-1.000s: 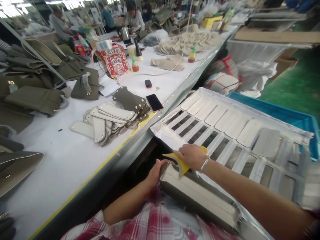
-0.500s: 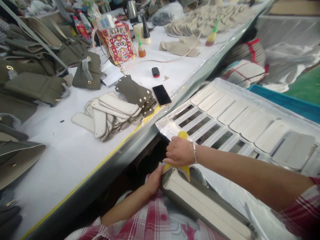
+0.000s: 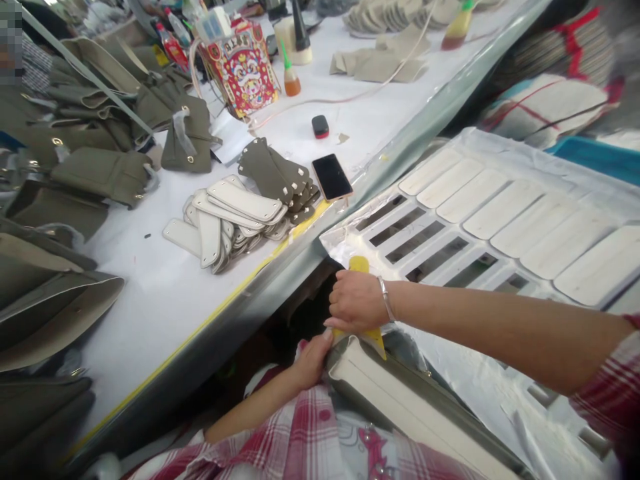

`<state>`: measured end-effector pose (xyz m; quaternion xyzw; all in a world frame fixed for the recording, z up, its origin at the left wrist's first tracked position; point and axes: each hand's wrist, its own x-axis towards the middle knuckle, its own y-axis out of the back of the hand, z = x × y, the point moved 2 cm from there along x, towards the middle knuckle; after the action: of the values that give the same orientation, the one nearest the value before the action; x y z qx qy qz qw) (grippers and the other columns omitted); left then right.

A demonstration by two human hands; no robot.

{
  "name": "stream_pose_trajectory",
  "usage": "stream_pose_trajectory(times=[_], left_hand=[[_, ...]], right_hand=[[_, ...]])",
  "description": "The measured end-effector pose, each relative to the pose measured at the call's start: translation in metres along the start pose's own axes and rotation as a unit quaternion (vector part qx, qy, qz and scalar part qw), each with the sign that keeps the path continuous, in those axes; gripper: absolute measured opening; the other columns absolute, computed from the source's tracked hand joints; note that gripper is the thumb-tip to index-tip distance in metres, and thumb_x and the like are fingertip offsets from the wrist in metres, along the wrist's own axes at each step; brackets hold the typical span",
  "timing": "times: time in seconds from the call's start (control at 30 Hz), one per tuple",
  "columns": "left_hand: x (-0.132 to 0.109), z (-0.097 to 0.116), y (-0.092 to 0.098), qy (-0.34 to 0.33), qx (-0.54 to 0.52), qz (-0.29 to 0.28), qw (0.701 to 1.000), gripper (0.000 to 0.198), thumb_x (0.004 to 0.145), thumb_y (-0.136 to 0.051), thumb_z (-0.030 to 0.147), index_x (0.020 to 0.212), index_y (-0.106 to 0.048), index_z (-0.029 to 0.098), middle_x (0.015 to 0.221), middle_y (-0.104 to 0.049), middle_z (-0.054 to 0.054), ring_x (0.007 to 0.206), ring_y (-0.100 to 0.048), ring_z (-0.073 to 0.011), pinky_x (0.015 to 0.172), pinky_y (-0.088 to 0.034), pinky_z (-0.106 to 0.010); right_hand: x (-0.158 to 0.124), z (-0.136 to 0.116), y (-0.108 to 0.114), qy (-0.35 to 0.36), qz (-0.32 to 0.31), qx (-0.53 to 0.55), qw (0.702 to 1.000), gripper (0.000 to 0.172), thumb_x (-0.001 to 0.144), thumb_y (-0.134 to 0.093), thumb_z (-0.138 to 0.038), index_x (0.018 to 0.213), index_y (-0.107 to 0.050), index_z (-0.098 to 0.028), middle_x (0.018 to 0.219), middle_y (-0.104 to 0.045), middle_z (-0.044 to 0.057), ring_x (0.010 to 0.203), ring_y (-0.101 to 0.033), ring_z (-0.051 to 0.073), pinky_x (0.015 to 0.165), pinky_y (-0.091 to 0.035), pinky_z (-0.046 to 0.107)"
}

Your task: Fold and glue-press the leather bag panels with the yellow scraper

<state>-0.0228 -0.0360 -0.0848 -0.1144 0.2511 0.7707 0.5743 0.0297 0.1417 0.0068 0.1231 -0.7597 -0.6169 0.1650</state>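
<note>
My right hand (image 3: 356, 301) is closed around a yellow scraper (image 3: 361, 265), pressing its blade against the end of a long grey-and-cream bag panel (image 3: 410, 403) that lies across my lap. My left hand (image 3: 313, 359) grips the near end of that panel from below. Just beyond my hands stands a white slotted tray (image 3: 350, 243) with several cream oblong pieces (image 3: 500, 207) laid along its far row.
A white worktable (image 3: 165, 293) with a yellow edge strip runs along the left. On it lie a pile of cream and olive tabs (image 3: 235, 210), a black phone (image 3: 332, 177), olive bags (image 3: 100, 173), glue bottles (image 3: 291, 73) and a red patterned box (image 3: 243, 63).
The view has tilted down and left. My right hand slid the scraper towards the panel's end. My left hand keeps its hold on the panel.
</note>
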Motion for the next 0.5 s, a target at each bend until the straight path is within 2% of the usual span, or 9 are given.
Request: stream_pose_trajectory(times=[0.2,0.37,0.5], left_hand=[[-0.0002,0.0088,-0.0055,0.031,-0.065,-0.022,0.997,0.059,0.079,-0.026,0.073,0.056,-0.039,0.020,0.056,-0.040,0.001,0.058,-0.038,-0.0134,0.060,-0.038,-0.031],[0.0001,0.0090,-0.0035,0.028,-0.041,-0.021,0.999,0.058,0.080,-0.026,0.071,0.063,-0.047,0.020,0.066,-0.050,-0.002,0.068,-0.046,-0.0173,0.071,-0.042,-0.036],[0.0004,0.0040,-0.0019,0.032,-0.014,-0.004,0.999,0.057,0.082,-0.023,0.069,0.063,-0.046,0.020,0.067,-0.050,-0.003,0.072,-0.047,-0.0191,0.074,-0.042,-0.038]], right_hand=[[-0.0041,-0.0003,-0.0007,-0.016,-0.017,0.006,1.000,0.047,0.090,-0.037,-0.043,0.066,-0.068,-0.017,0.063,-0.065,0.005,0.057,-0.053,0.014,0.064,-0.024,0.032],[-0.0041,0.0012,-0.0014,-0.019,-0.023,0.012,0.999,0.048,0.091,-0.036,-0.043,0.066,-0.067,-0.016,0.064,-0.065,0.006,0.058,-0.054,0.015,0.063,-0.024,0.033],[-0.0052,0.0018,-0.0018,-0.019,-0.024,0.024,0.999,0.046,0.091,-0.037,-0.042,0.066,-0.067,-0.016,0.064,-0.066,0.006,0.057,-0.054,0.014,0.062,-0.024,0.032]])
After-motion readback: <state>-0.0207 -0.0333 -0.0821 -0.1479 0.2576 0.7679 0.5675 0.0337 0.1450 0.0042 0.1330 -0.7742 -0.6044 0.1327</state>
